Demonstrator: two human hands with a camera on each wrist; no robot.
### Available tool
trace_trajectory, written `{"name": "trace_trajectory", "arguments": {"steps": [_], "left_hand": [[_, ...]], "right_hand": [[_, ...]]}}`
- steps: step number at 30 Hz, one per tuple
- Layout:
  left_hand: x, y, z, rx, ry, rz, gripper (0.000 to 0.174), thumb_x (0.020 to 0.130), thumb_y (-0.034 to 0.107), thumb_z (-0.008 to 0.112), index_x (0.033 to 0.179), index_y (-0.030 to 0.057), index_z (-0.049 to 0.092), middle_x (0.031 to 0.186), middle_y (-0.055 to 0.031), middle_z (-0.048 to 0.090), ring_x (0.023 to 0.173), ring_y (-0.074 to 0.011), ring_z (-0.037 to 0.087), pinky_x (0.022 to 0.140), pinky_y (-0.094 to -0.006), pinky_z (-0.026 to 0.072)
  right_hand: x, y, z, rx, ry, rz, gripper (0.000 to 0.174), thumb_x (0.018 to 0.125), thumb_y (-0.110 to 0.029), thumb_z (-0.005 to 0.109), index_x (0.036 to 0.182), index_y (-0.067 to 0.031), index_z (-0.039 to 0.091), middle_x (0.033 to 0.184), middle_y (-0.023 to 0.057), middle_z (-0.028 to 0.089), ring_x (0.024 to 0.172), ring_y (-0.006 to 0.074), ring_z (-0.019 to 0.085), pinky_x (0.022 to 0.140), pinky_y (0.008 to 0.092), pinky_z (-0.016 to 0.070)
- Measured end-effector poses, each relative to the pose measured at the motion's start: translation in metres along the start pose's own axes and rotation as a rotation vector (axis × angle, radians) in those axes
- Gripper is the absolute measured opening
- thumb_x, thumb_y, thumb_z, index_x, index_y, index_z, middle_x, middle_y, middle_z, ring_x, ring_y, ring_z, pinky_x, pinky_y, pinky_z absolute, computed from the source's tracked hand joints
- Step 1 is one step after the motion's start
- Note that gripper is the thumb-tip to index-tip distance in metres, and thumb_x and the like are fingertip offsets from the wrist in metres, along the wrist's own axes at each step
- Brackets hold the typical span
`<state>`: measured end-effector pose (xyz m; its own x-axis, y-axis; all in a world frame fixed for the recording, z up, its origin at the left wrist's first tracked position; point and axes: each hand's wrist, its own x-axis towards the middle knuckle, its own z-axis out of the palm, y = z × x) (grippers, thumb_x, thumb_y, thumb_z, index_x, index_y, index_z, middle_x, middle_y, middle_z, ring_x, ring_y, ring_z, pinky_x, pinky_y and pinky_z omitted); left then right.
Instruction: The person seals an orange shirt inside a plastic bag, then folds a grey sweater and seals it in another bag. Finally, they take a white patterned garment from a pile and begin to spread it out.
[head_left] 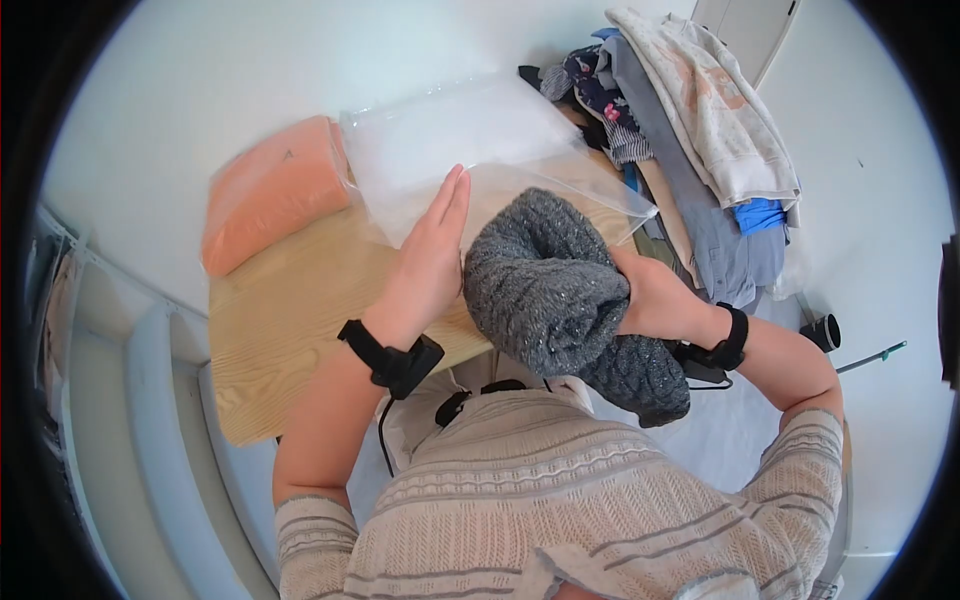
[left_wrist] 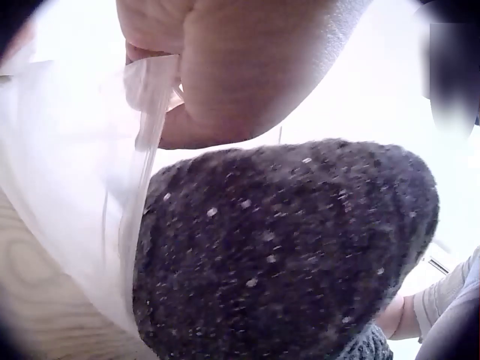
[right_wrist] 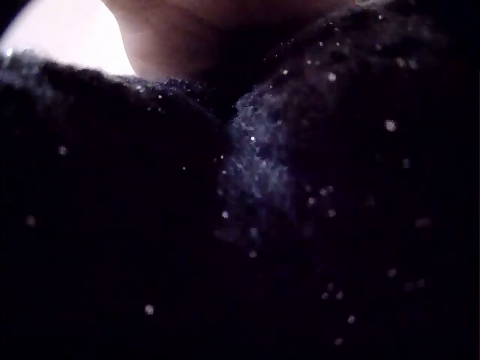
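Above the near edge of the wooden table [head_left: 290, 340], we see the rolled gray knit [head_left: 545, 285], gripped at its side by the right hand [head_left: 660, 298]; its fingertips seem buried, though that wrist view is dark. Over the table, the left hand [head_left: 422, 262] keeps its fingers straight beside the knit. Across the table's far side lie an orange bundle [head_left: 280, 195], a clear plastic bag [head_left: 460, 125] and piled clothes [head_left: 680, 130].

the knitwear [head_left: 545, 300] is dark grey with white flecks.
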<state>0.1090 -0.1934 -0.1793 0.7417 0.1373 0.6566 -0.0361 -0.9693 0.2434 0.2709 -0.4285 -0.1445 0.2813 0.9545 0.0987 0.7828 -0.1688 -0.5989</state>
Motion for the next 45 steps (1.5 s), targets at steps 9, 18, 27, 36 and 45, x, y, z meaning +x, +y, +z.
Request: {"name": "trace_trajectory", "arguments": {"steps": [9,18,27,36,45], "left_hand": [[0.010,0.022,-0.006,-0.058,-0.083,0.136,0.079,0.065,-0.018,0.047,0.140,-0.0029,0.028,0.144,-0.0188,0.032,0.124,-0.0350,0.038,0.102,-0.0397,0.0348],[0.041,0.043,-0.001,-0.039,-0.031,0.248,0.063,0.075,-0.009,0.046,0.137,-0.0010,0.036,0.142,-0.0165,0.037,0.132,-0.0303,0.035,0.107,-0.0442,0.0289],[0.046,0.078,-0.002,-0.261,-0.201,0.428,0.065,0.073,-0.012,0.043,0.137,0.0011,0.037,0.146,-0.0124,0.033,0.137,-0.0280,0.029,0.109,-0.0478,0.0236],[0.021,0.104,-0.030,-0.378,-0.213,0.628,0.056,0.080,-0.004,0.044,0.135,0.0019,0.042,0.143,-0.0110,0.039,0.135,-0.0263,0.034,0.110,-0.0466,0.0240],[-0.016,0.074,-0.052,-0.374,-0.432,0.391,0.061,0.074,-0.007,0.048,0.134,0.0012,0.043,0.143,-0.0109,0.039,0.135,-0.0276,0.033,0.110,-0.0446,0.0248]], "right_hand": [[0.041,0.005,-0.032,0.459,-0.155,0.313,0.051,0.069,-0.009,0.076,0.114,0.0029,0.057,0.104,0.0115,0.065,0.095,0.0188,0.061,0.088,0.0306,0.0456],[0.073,-0.003,-0.026,0.267,-0.118,0.274,0.052,0.067,-0.008,0.076,0.114,0.0025,0.057,0.104,0.0119,0.065,0.098,0.0206,0.060,0.090,0.0308,0.0443],[0.137,0.043,-0.021,-0.327,0.196,0.122,0.044,0.067,-0.034,0.073,0.087,0.0045,0.067,0.080,0.0228,0.066,0.074,0.0337,0.064,0.067,0.0386,0.0500],[0.200,0.014,-0.021,-0.149,0.418,0.255,0.056,0.058,-0.039,0.076,0.095,0.0018,0.067,0.094,0.0211,0.067,0.090,0.0331,0.064,0.079,0.0358,0.0487],[0.242,0.015,0.029,-0.287,0.221,0.500,0.098,0.056,-0.053,0.076,0.132,-0.0004,0.043,0.128,0.0218,0.051,0.115,0.0365,0.052,0.099,0.0463,0.0378]]}}
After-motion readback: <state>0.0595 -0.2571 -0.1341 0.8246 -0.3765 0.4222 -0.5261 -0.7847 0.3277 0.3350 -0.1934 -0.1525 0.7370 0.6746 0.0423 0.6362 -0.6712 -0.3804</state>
